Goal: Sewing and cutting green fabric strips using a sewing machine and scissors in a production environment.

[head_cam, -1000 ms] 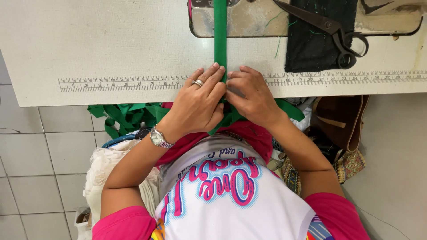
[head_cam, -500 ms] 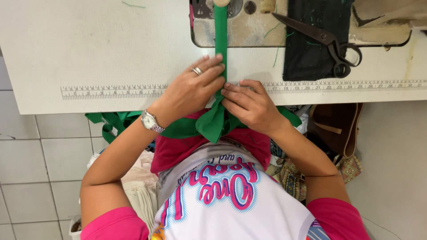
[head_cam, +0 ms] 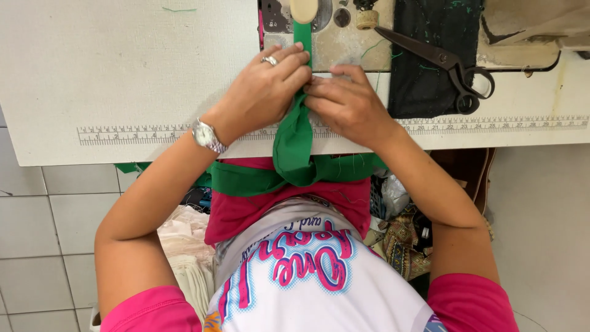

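A green fabric strip [head_cam: 294,144] runs from my lap up across the white sewing table [head_cam: 123,74] to the sewing machine's presser area [head_cam: 303,15]. My left hand [head_cam: 261,95], with a ring and a wristwatch, pinches the strip from the left near the metal machine bed. My right hand [head_cam: 344,101] presses and folds the same strip from the right. Both hands touch each other over the fabric. More green fabric [head_cam: 246,178] drapes over my lap below the table edge.
Black scissors [head_cam: 442,61] lie on a dark cloth [head_cam: 424,92] to the right of the machine bed. A printed ruler strip [head_cam: 123,133] runs along the table's front. Fabric piles and a bag [head_cam: 399,240] sit by my legs on the tiled floor.
Both hands have moved forward along the green strip, from the table's front edge towards the machine. The fabric has been drawn further up onto the table.
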